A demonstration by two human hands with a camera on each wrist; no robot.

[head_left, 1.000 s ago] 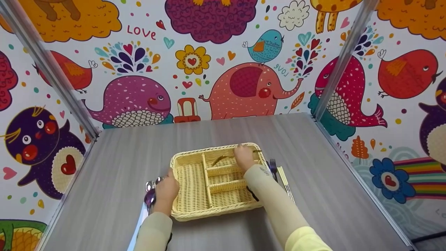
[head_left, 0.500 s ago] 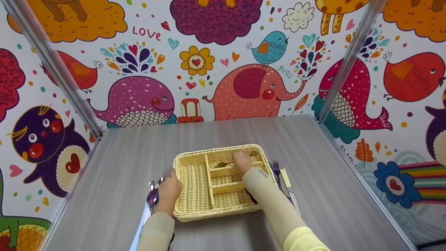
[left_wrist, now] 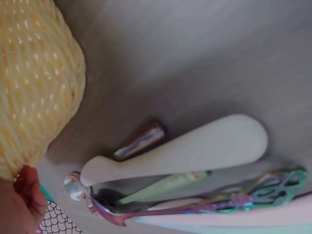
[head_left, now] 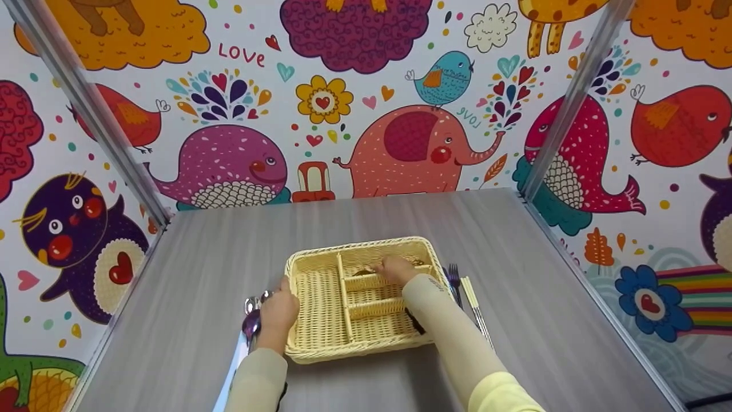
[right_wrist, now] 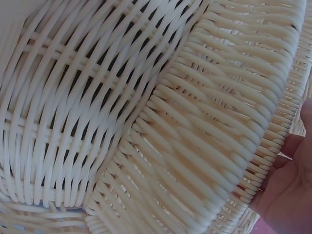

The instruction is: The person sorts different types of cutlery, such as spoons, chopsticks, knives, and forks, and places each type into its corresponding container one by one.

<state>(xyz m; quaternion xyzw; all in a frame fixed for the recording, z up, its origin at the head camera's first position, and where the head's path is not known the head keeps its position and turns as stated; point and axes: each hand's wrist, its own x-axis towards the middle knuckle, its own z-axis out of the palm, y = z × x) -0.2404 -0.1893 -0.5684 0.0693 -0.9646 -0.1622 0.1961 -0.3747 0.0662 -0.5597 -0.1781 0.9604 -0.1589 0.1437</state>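
Note:
A pale yellow wicker cutlery basket with divided compartments stands on the grey table. My left hand grips its left wall; in the left wrist view, curled fingers touch the weave. My right hand is down in the far right compartment, over a gold-coloured utensil whose two ends show on either side of the hand. The utensil's kind is unclear. In the right wrist view a woven divider hides the fingertips of this hand, so its hold on the utensil cannot be seen.
Left of the basket lie several spoons, one iridescent purple spoon with an openwork handle, beside a white handle and a green handle. Right of it are a dark fork and cream-topped chopsticks. Patterned walls enclose the table.
My right hand has lowered into the far right compartment, and the gold-coloured utensil, earlier slanting up toward the rim, now sits lower there. My left hand stays on the basket.

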